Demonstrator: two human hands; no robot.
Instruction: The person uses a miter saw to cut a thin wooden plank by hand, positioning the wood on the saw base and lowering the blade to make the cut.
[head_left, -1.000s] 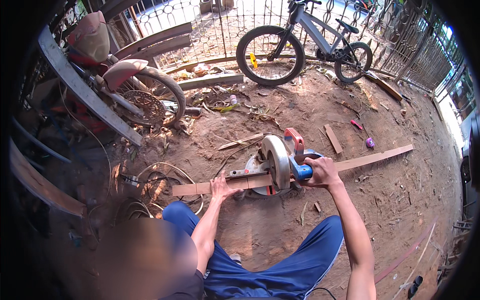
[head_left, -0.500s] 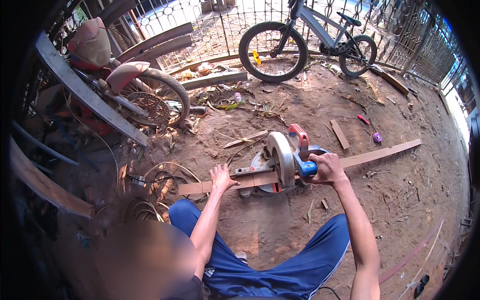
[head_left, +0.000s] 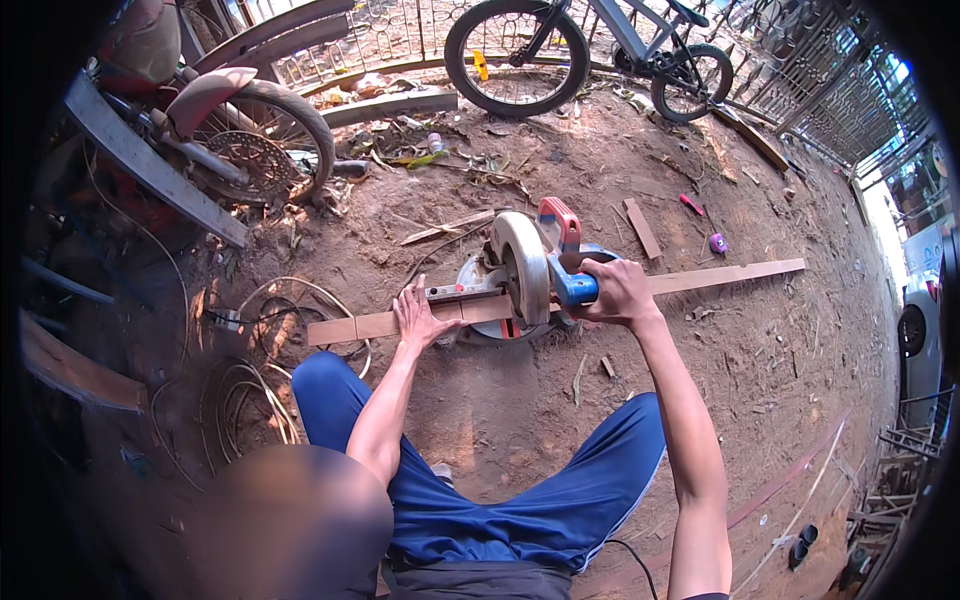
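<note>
A miter saw with a silver blade guard and a blue handle sits on the dirt in front of me. My right hand is wrapped round that handle. Across the saw's base lies a long, thin wooden board, with pencil-like lines across its left part. My left hand holds the board against the metal fence, left of the blade guard, its fingers over the board and its thumb stretched toward the saw. The guard hides the blade and where it meets the wood.
Beyond the saw lie a short wood offcut, a pink-handled tool and a purple tape measure. Coiled cable is at the left. A bicycle and a motorbike wheel stand farther off, by a metal fence.
The whole view has shifted, so the scene sits farther left and higher. My left hand is slightly nearer the saw along the board. My right hand stays on the handle.
</note>
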